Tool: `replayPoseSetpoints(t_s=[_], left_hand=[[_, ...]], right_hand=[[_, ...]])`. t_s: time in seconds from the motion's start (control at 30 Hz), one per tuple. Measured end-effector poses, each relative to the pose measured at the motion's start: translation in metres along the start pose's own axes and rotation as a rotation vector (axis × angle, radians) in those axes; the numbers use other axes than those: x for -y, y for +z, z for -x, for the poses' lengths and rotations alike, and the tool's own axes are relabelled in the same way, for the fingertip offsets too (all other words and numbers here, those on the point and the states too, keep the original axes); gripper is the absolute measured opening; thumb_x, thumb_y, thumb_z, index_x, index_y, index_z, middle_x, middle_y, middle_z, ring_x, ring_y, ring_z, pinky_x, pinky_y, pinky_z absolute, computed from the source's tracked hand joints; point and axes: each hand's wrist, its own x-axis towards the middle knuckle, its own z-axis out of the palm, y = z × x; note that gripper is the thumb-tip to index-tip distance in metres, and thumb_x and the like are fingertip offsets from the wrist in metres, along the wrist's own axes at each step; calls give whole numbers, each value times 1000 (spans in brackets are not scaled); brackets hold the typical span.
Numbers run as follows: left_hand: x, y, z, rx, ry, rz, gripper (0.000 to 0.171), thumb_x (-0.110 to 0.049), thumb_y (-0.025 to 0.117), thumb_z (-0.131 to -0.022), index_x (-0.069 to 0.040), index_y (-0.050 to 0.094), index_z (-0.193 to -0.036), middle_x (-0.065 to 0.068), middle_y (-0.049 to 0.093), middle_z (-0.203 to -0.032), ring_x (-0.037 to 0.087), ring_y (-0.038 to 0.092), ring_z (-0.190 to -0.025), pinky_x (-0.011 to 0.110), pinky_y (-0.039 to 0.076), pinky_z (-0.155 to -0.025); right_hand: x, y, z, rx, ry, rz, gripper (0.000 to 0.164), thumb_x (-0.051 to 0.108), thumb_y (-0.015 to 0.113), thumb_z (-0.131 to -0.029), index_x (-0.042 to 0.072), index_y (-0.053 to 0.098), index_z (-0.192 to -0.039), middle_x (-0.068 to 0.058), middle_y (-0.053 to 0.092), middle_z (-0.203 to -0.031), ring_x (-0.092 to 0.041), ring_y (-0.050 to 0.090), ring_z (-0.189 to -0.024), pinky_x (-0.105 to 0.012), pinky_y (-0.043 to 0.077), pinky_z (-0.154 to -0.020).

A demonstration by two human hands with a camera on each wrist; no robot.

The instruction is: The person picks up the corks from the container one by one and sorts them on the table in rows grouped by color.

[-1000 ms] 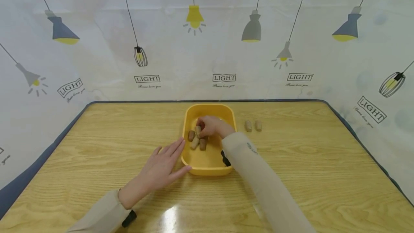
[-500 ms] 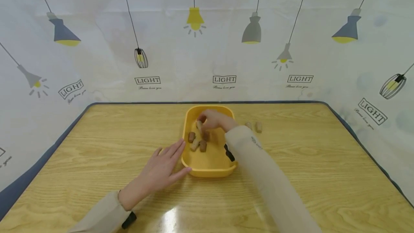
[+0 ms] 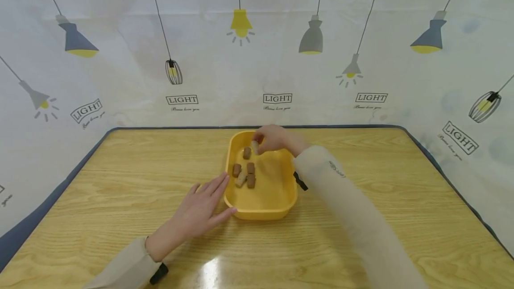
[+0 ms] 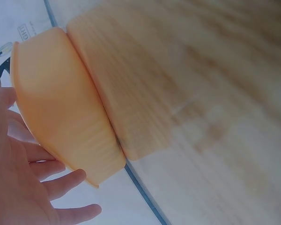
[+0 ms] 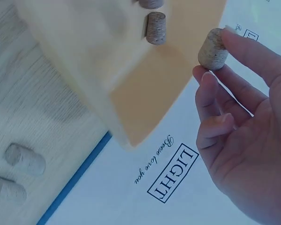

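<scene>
A yellow plastic bin [image 3: 260,214] stands on the table. My right hand [image 3: 275,139] is over its far end and pinches a light cork [image 5: 211,50] between thumb and fingertips, raised above the floor of the bin. Inside lie several brown corks [image 3: 246,153] and a light cork [image 3: 241,179], grouped toward the left side. My left hand [image 3: 196,212] has its fingers spread, fingertips touching the bin's left rim and thumb at the near left corner. The left wrist view shows those fingers along the bin's outer wall [image 4: 61,103].
Two pale corks, a farther cork [image 5: 25,159] and a nearer cork [image 5: 8,188], lie on the table beside the bin in the right wrist view; in the head view the right arm hides them. A wall sheet [image 3: 225,57] printed with lamps rises behind the wooden table [image 3: 128,168].
My right hand has lifted the light cork from the group and carried it up and toward the bin's far right, uncovering brown corks underneath. My left hand stays at the rim.
</scene>
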Motion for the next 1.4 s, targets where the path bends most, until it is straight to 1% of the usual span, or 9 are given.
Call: replayPoseSetpoints(t_s=[0.17,0.27,0.47,0.7,0.83,0.97,1.13,1.23,1.4], left_hand=[[1,0,0,-8,1,1,74,-58,36,-87,-4,29,-138,9,26,-141,26,34,-121,54,28,-91],[1,0,0,-12,7,-3,74,-58,36,-87,-4,28,-138,9,27,-141,26,35,-121,53,29,-91],[0,-1,0,-12,10,-3,75,-58,36,-87,-3,28,-137,10,27,-140,26,36,-120,53,29,-90],[-1,0,1,-14,10,-1,75,-57,37,-87,-3,28,-137,11,27,-140,27,36,-120,54,29,-90],[-1,0,1,-18,8,-4,75,-57,37,-87,-2,29,-137,11,27,-140,27,37,-119,54,28,-90],[-1,0,1,-16,8,-2,75,-57,37,-87,-3,28,-137,11,27,-141,28,37,-119,54,28,-91],[0,-1,0,-11,11,-9,75,-57,36,-87,-3,27,-138,11,26,-141,27,36,-119,54,28,-91],[0,-1,0,-13,14,-8,75,-57,37,-87,-3,27,-138,11,26,-141,27,36,-119,53,28,-91],[0,-1,0,-13,16,-6,74,-56,37,-87,-3,27,-138,11,27,-140,28,37,-119,54,29,-91]], right_hand=[[-7,0,9,-6,-35,22,37,19,62,-80,4,57,-113,-9,56,-107,-25,47,-104,-33,36,-88],[-12,1,17,-18,-44,8,40,19,62,-80,3,55,-116,-9,55,-108,-25,47,-104,-33,36,-89],[-27,3,33,-80,-81,-35,39,19,62,-81,3,55,-115,-8,56,-108,-24,48,-103,-36,37,-88],[-48,0,50,-153,-95,-54,39,21,64,-81,3,56,-114,-10,57,-107,-26,51,-98,-37,42,-78],[-55,-5,60,-186,-107,-56,40,20,63,-81,1,55,-115,-11,57,-106,-25,51,-97,-37,43,-77],[-62,-7,70,-207,-98,-64,39,19,64,-81,0,55,-115,-11,57,-107,-24,50,-98,-36,44,-75],[-77,-6,82,-224,-92,-59,41,19,64,-81,-2,54,-116,-13,56,-107,-24,51,-96,-36,44,-74],[-85,-5,91,-235,-79,-56,44,19,64,-81,-3,52,-118,-14,56,-108,-26,52,-93,-37,44,-74],[-97,-3,104,-252,-52,-40,44,19,63,-82,-2,52,-119,-14,56,-107,-25,54,-87,-38,44,-73]])
